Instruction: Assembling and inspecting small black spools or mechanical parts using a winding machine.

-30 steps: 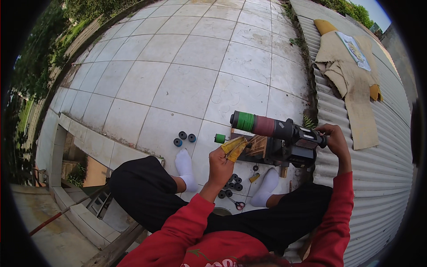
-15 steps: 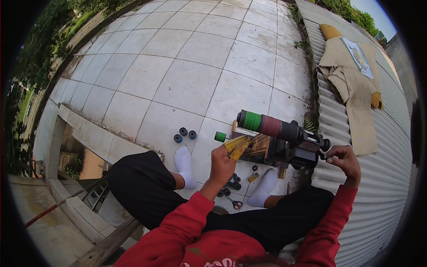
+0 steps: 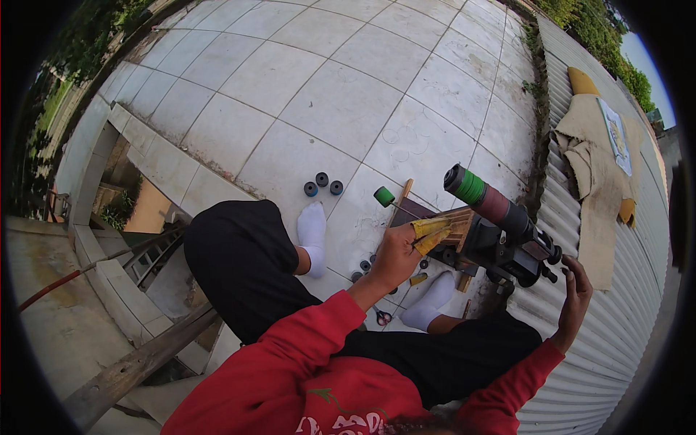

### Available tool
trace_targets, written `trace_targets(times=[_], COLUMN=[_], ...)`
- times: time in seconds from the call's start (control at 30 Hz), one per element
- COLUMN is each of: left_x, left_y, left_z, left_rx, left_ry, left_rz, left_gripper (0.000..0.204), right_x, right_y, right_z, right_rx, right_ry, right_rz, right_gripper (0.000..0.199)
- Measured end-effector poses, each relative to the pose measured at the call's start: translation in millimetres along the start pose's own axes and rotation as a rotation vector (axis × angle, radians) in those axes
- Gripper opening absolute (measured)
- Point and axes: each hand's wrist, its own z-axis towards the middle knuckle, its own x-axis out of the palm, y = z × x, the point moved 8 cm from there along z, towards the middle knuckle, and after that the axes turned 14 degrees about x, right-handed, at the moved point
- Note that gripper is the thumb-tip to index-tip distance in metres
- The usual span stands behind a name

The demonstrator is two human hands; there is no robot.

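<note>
My left hand [image 3: 395, 255] has yellow wraps [image 3: 429, 233] on its fingers, pressed together beside a slatted wooden block [image 3: 458, 225]. Whatever lies between those fingertips is too small to make out. Behind the block stands a black hand-cranked winding device [image 3: 516, 257]. Its tilted shaft carries green thread [image 3: 467, 186] and maroon thread [image 3: 493, 206]. At the device's right end, my right hand [image 3: 575, 296] has its fingers stretched out beside the black crank knob [image 3: 552, 275]; I cannot tell whether they touch it. A small green spool [image 3: 383, 196] sits on a thin rod left of the block.
Three dark spools [image 3: 322, 179] stand on the tiles beyond my left foot [image 3: 312, 235]. Between my feet are more dark spools [image 3: 365, 265], scissors [image 3: 383, 317] and a yellow piece [image 3: 418, 278]. Corrugated roofing [image 3: 616, 333] with sacking [image 3: 598, 181] lies on the right.
My right hand's fingers have gone from curled at the crank to stretched out. My left hand stays by the wooden block. The whole view has shifted and turned.
</note>
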Motion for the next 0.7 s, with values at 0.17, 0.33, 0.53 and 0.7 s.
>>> trace_targets(times=[0.17, 0.33, 0.53, 0.7], left_x=[-1, -5, -9, -13], left_y=[-2, -21, -41, -52], left_z=[-5, -8, -17, -16], left_rx=[-0.007, 0.053, 0.060, 0.039], left_ry=[0.003, -0.049, -0.112, -0.062], left_rz=[0.001, -0.034, -0.016, 0.121], left_gripper=[0.024, 0.024, 0.030, 0.028], right_x=[-34, 102, 297, 356], right_y=[17, 36, -2, -9], right_z=[-42, -110, -92, -16], right_rx=[-0.218, -0.407, -0.177, -0.001], right_ry=[-0.763, -0.589, 0.251, 0.208], right_rz=[0.085, -0.212, -0.366, 0.357], right_gripper=[0.032, 0.030, 0.027, 0.036])
